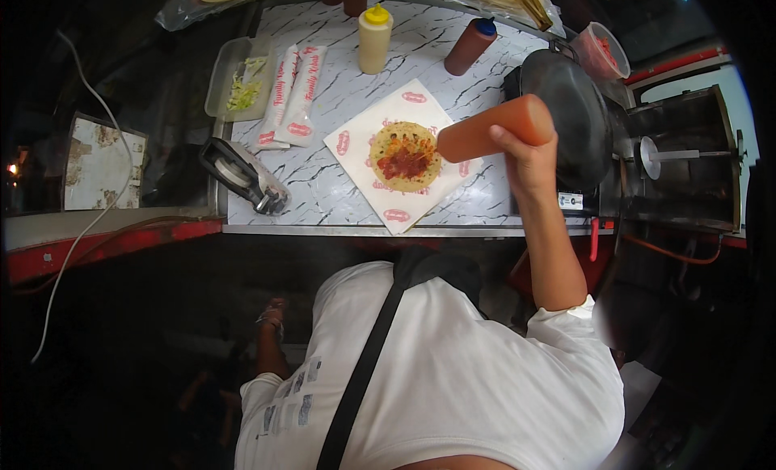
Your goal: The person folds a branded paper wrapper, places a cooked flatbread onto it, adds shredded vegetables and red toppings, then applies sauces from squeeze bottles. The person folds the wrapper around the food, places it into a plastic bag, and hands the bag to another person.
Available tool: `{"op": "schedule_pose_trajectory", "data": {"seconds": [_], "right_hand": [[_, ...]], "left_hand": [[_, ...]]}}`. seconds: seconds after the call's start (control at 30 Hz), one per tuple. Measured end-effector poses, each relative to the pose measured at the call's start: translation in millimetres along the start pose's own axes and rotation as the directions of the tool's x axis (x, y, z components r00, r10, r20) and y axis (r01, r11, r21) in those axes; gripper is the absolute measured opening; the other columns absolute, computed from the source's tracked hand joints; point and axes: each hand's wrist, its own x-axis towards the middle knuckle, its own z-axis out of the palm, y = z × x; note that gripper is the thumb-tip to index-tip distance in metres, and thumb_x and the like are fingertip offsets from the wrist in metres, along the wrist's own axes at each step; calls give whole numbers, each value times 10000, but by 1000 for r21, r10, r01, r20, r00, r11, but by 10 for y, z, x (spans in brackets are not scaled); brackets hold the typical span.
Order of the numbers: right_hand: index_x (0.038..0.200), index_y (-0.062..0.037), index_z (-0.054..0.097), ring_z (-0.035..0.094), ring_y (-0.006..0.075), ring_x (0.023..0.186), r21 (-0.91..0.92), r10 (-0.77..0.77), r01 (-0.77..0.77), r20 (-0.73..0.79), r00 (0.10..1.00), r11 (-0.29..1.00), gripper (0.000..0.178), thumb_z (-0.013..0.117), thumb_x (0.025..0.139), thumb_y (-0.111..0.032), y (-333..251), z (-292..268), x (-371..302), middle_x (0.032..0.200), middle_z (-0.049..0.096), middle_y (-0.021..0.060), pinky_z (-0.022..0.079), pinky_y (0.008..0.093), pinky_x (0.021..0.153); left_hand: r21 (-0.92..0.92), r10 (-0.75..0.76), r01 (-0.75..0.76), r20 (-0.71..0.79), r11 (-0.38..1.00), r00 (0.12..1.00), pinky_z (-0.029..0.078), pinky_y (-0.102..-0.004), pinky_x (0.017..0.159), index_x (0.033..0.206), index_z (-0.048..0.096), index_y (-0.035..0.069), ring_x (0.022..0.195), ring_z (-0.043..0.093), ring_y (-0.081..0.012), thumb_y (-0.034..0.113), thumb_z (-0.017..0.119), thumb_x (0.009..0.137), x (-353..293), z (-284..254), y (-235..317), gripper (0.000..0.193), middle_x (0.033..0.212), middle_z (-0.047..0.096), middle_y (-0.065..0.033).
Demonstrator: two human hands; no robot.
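Note:
My right hand (531, 164) is wrapped round an orange-red squeeze bottle (493, 129), which is tipped almost level with its nozzle end pointing left. Its tip hangs at the right edge of a round flatbread (378, 156). Dark red-brown filling (404, 164) and streaks of orange sauce cover the bread's middle. Beneath the bread, a square of white printed paper (356, 167) lies turned cornerwise on the marble-patterned table. My left hand (273, 315) hangs low at my left side, away from the table; it is dim and small, so its fingers cannot be made out.
On the table (323, 183) stand a cream squeeze bottle (374, 46), a dark red squeeze bottle (470, 48), printed paper sleeves (297, 98), a tub of shredded greens (242, 90) and a tape dispenser (242, 175). A round black griddle (570, 118) and a tub of red pieces (602, 50) are at right.

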Motion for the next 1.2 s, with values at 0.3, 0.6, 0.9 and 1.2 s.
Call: {"op": "schedule_pose_trajectory", "data": {"seconds": [0.3, 0.6, 0.9, 1.2], "right_hand": [[1383, -65, 391, 602, 194, 1082, 21, -203, 202, 108, 973, 979, 757, 814, 755, -37, -281, 29, 301, 1188, 590, 101, 501, 356, 946], [1472, -94, 270, 522, 322, 1248, 690, 391, -376, 145, 909, 619, 537, 522, 1041, -291, 1102, 744, 889, 1378, 431, 175, 517, 488, 1012], [1359, -40, 446, 467, 376, 1314, 914, 431, -229, 68, 900, 334, 437, 481, 1046, -342, 1722, 687, 1923, 1400, 473, 218, 479, 551, 1080], [1371, -30, 432, 626, 363, 1101, -108, 197, -226, -229, 953, 968, 624, 743, 849, -170, 2241, 1308, 1462, 1259, 611, 169, 565, 424, 880]], "left_hand": [[12, 44, -45, 32, 999, 999, 492, -379, 978, 1199, 643, 118, 1113, 645, -269, 464, 597, 956, 34, -89, 408, 425, 1173, 682, -133], [-187, 137, -155, -103, 970, 985, 502, -366, 948, 1088, 664, 108, 989, 646, -219, 310, 747, 882, 229, -621, 667, 301, 1041, 688, -72], [-152, 69, -88, -125, 984, 990, 505, -381, 920, 1004, 675, 78, 945, 637, -204, 259, 741, 879, -123, -887, 568, 230, 998, 679, -58], [-75, 19, -21, -22, 997, 1000, 507, -372, 882, 1051, 666, 84, 947, 631, -197, 286, 682, 918, -131, -546, 23, 243, 1018, 670, -64]]}}
